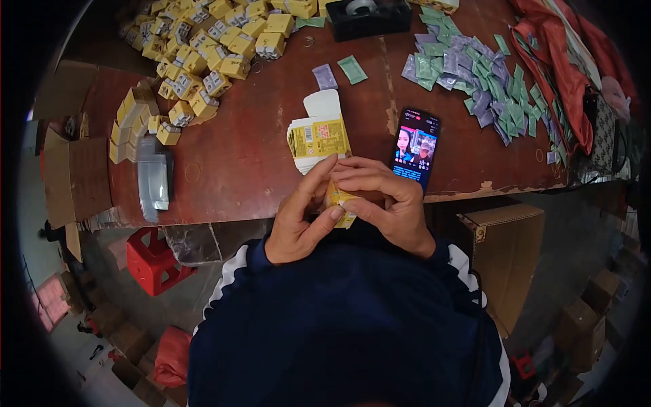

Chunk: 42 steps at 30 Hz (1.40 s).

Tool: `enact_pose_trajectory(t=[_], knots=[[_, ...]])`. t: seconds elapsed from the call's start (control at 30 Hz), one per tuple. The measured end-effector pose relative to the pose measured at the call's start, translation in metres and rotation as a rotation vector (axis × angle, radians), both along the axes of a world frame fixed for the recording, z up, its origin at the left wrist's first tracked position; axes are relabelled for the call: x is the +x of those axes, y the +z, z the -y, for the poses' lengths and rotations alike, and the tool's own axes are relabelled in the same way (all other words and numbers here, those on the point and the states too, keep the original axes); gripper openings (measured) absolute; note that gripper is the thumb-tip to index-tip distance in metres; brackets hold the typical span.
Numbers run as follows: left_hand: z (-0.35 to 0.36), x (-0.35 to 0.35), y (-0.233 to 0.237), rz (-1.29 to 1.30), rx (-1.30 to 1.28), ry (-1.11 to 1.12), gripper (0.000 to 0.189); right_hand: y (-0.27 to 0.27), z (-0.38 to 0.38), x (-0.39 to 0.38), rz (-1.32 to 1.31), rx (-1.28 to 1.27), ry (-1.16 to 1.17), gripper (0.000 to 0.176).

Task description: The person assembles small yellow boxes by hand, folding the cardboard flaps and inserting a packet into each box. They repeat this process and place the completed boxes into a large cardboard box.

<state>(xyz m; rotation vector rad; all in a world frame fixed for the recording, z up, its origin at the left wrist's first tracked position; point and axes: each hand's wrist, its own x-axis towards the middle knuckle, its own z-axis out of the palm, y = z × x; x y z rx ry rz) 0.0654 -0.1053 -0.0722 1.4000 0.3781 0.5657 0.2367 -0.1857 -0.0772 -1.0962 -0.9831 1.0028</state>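
Note:
Close to my body, at the table's front edge, both hands are closed around a small yellow cardboard box [348, 220]. My left hand [298, 220] grips its left side with thumb and fingers. From the right, my right hand [393, 200] presses on it, its fingers curled over the top. The fingers cover much of the box. Just beyond them lies a stack of flat yellow cartons [322, 139] with a white flap sticking up. Behind that stack are a purple sachet [324, 76] and a green sachet [352, 70]. A lit phone [415, 146] rests beside my right hand.
Many yellow boxes [234, 66] are heaped at the back left, near a clear plastic container [153, 180]. Green and purple sachets [485, 85] are piled at the right. A black tape dispenser [369, 20] stands at the back. Below are a red stool [152, 261] and a carton [505, 261].

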Motion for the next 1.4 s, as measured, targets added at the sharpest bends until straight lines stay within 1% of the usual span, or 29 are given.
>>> enact_pose_trajectory(t=[0.07, 0.3, 0.37, 0.4, 0.47, 0.5, 0.67, 0.8, 0.87, 0.9, 0.97, 1.07, 1.13, 1.2, 1.27, 1.3, 1.37, 1.4], knots=[[0.000, 0.000, 0.001, -0.030, 0.019, -0.001, 0.066, -0.005, -0.001, 0.004, 0.116, 0.034, -0.044, 0.019], [-0.001, 0.002, 0.004, -0.072, -0.020, -0.030, 0.068, 0.000, -0.002, 0.011, 0.042, -0.065, -0.009, 0.017], [0.000, 0.003, 0.006, -0.086, -0.037, -0.020, 0.067, -0.002, -0.003, 0.010, 0.179, 0.051, -0.013, 0.016], [0.001, 0.003, 0.006, -0.095, -0.054, -0.009, 0.066, -0.004, -0.003, 0.011, 0.179, 0.051, -0.012, 0.016], [0.002, 0.003, 0.006, -0.106, -0.071, 0.004, 0.064, -0.006, -0.003, 0.010, 0.305, 0.127, -0.048, 0.017], [0.001, 0.004, 0.004, -0.073, -0.095, 0.012, 0.063, -0.005, -0.003, 0.010, 0.304, 0.127, -0.048, 0.017], [0.003, 0.006, 0.006, -0.010, -0.166, 0.033, 0.060, -0.006, -0.001, 0.011, 0.438, 0.224, -0.049, 0.023], [0.002, 0.005, 0.006, -0.050, -0.181, 0.048, 0.057, -0.004, -0.002, 0.017, 0.454, 0.231, 0.017, 0.025], [0.001, 0.005, 0.006, -0.059, -0.178, 0.056, 0.057, -0.001, -0.001, 0.018, 0.545, 0.219, 0.055, 0.028], [0.001, 0.006, 0.007, -0.064, -0.180, 0.060, 0.056, 0.000, -0.001, 0.018, 0.545, 0.220, 0.055, 0.028], [-0.002, 0.008, 0.010, -0.069, -0.178, 0.067, 0.055, 0.003, -0.003, 0.021, 0.620, 0.221, 0.069, 0.034], [-0.006, 0.009, 0.014, -0.024, -0.208, 0.078, 0.055, 0.004, -0.003, 0.020, 0.689, 0.250, 0.043, 0.038], [-0.005, 0.009, 0.016, -0.080, -0.220, 0.050, 0.055, 0.006, -0.001, 0.019, 0.721, 0.262, 0.020, 0.037], [-0.006, 0.011, 0.020, -0.084, -0.227, 0.056, 0.055, 0.005, -0.002, 0.020, 0.751, 0.272, -0.005, 0.038], [-0.009, 0.013, 0.021, -0.087, -0.232, 0.061, 0.056, 0.001, -0.005, 0.027, 0.822, 0.345, 0.000, 0.041], [-0.012, 0.012, 0.022, -0.085, -0.262, 0.089, 0.055, 0.003, -0.003, 0.028, 0.823, 0.348, -0.004, 0.041], [-0.018, 0.012, 0.026, -0.079, -0.285, 0.125, 0.054, 0.009, 0.002, 0.029, 0.365, 0.175, -0.096, 0.055], [-0.021, 0.013, 0.032, -0.068, -0.389, 0.166, 0.056, 0.008, 0.006, 0.033, 0.339, 0.139, -0.104, 0.067]])
